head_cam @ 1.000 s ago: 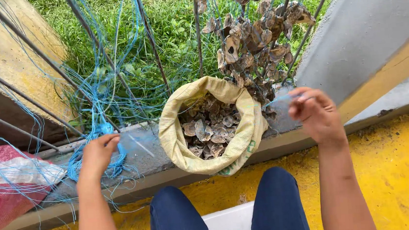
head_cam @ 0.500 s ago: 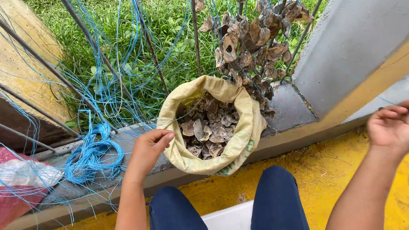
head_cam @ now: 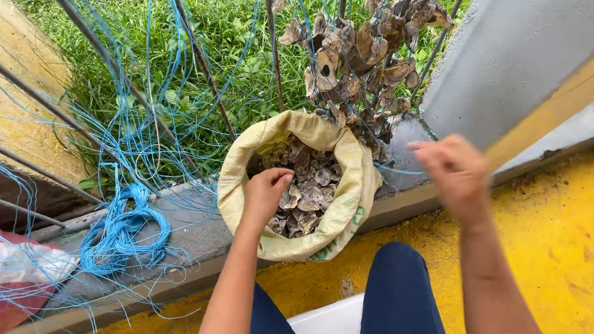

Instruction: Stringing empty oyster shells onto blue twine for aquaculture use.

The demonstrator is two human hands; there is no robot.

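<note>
Left hand (head_cam: pixel 265 193): reaching into the mouth of the sack (head_cam: pixel 351 205), fingers curled down onto the shells (head_cam: pixel 310 195) inside; whether it grips one cannot be told. Right hand (head_cam: pixel 455 173): raised just right of the sack, blurred, fingers loosely bent, holding nothing visible; open or closed cannot be told. Sack: yellow woven, rim rolled down, standing on the grey ledge (head_cam: pixel 196 231), leaning over its front edge; holds a heap of grey-brown shells. Strung shells (head_cam: pixel 362 49): a cluster hanging on lines just behind and above the sack, touching its back rim. Blue cord (head_cam: pixel 122 234): a coil on the ledge left of the sack, with loose strands running up across the metal rods (head_cam: pixel 196 55). Red-and-white bag (head_cam: pixel 2 282): far left on the ledge. Grass (head_cam: pixel 229 24): beyond the ledge. Yellow floor (head_cam: pixel 586 250): below the ledge. Person's knees in dark blue trousers (head_cam: pixel 399 300): directly before the sack.
</note>
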